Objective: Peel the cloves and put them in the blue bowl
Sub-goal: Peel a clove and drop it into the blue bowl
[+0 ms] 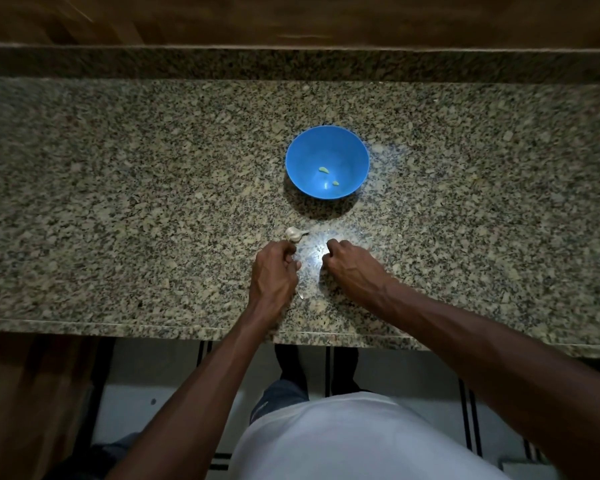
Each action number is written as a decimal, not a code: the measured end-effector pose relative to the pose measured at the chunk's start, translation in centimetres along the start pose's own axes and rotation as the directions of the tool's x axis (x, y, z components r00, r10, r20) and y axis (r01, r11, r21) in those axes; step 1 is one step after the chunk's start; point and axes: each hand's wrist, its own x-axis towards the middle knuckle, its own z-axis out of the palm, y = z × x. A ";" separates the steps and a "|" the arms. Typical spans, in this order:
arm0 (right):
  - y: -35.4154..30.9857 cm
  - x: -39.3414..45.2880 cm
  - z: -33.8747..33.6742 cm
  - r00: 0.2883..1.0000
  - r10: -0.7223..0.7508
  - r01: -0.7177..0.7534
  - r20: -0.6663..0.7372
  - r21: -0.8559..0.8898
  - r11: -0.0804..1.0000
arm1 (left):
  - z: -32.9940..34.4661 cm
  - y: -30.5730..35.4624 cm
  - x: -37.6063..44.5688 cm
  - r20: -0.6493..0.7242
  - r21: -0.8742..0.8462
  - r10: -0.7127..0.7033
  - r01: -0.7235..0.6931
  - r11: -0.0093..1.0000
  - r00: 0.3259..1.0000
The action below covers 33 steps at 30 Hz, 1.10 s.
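The blue bowl (327,140) stands on the granite counter and holds two small peeled cloves (324,170). A garlic head (293,233) lies in front of the bowl, to its left. My left hand (274,268) is just below the garlic head with its fingers curled, and a small pale piece that looks like a clove (296,265) shows at its fingertips. My right hand (347,261) rests a little to the right, knuckles up and fingers curled under. Anything inside it is hidden.
A scrap of garlic skin (300,295) lies on the counter (153,202) beside my left wrist. The counter's front edge (187,329) runs just below my wrists. A raised granite ledge (291,64) and a wooden wall close off the back.
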 end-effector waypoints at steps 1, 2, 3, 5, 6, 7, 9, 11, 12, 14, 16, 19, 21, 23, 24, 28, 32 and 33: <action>0.0 0.0 0.1 1.000 -0.005 0.005 0.000 -0.007 1.000 | 0.0 0.0 0.1 0.002 0.001 -0.001 0.001 1.000 1.000; 0.1 0.1 0.2 1.000 -0.008 0.008 -0.005 -0.019 1.000 | 0.0 0.1 0.1 0.002 0.002 -0.003 0.003 1.000 1.000; 0.1 0.0 0.2 1.000 -0.008 0.008 -0.011 -0.028 1.000 | 0.0 0.2 0.1 0.002 0.003 -0.007 0.007 1.000 1.000; 0.1 0.0 0.5 1.000 0.008 -0.008 0.003 -0.029 1.000 | 0.0 0.4 0.1 0.012 0.000 -0.018 0.018 1.000 1.000; 0.0 -0.1 0.6 1.000 0.020 -0.020 0.007 -0.032 0.999 | 0.1 0.6 0.0 0.018 0.006 -0.021 0.021 1.000 1.000; -0.1 0.0 0.7 0.999 0.033 -0.032 0.007 -0.030 0.999 | 0.2 0.8 0.0 0.022 0.017 -0.019 0.019 1.000 1.000; -0.3 0.0 0.6 0.998 0.056 -0.056 0.008 -0.019 0.998 | 0.4 1.1 -0.2 0.035 0.022 -0.011 0.011 1.000 0.999; -0.7 0.0 -0.2 0.998 0.066 -0.066 0.005 -0.020 0.998 | 0.7 1.3 -0.4 0.051 0.007 -0.001 0.000 1.000 0.999; -0.9 -0.1 -0.5 0.998 0.063 -0.063 0.008 -0.027 0.998 | 0.8 1.3 -0.5 0.054 -0.002 0.005 -0.005 1.000 0.999; -1.3 -0.2 -1.0 0.997 0.061 -0.060 0.050 -0.031 0.998 | 0.9 1.4 -0.4 0.061 -0.036 0.012 -0.010 0.999 0.998; -1.3 -0.4 -1.3 0.996 0.076 -0.076 0.049 0.009 0.997 | 1.0 1.4 -0.3 0.074 -0.054 0.024 -0.020 0.998 0.997; -1.0 -0.1 -0.9 0.964 0.265 -0.249 -0.021 0.276 0.928 | 1.2 1.4 -0.1 0.083 -0.119 0.009 0.001 0.993 0.997; -0.6 0.2 -0.4 0.897 0.431 -0.380 0.097 0.666 0.641 | 1.1 1.4 -0.1 0.091 -0.194 0.005 0.013 0.981 0.996; -0.3 0.1 -0.3 0.852 0.459 -0.401 0.253 0.879 0.258 | 0.8 1.4 -0.1 0.114 -0.261 0.025 0.005 0.965 0.993; -0.3 -0.1 -0.2 0.833 0.460 -0.392 0.309 0.915 0.095 | 0.7 1.5 -0.1 0.124 -0.297 0.034 0.004 0.955 0.992; 0.0 -0.5 -0.4 0.829 0.420 -0.315 0.369 0.929 -0.194 | 0.0 2.0 0.0 0.069 -0.342 0.059 -0.032 0.939 0.996; 0.5 -0.1 -0.8 0.822 0.470 -0.338 0.322 0.940 -0.051 | -0.8 2.5 0.4 0.021 -0.258 0.179 -0.167 0.951 0.984; 0.4 0.0 -0.8 0.819 0.487 -0.337 0.303 0.941 -0.020 | -0.8 2.6 0.5 0.002 -0.229 0.211 -0.205 0.952 0.977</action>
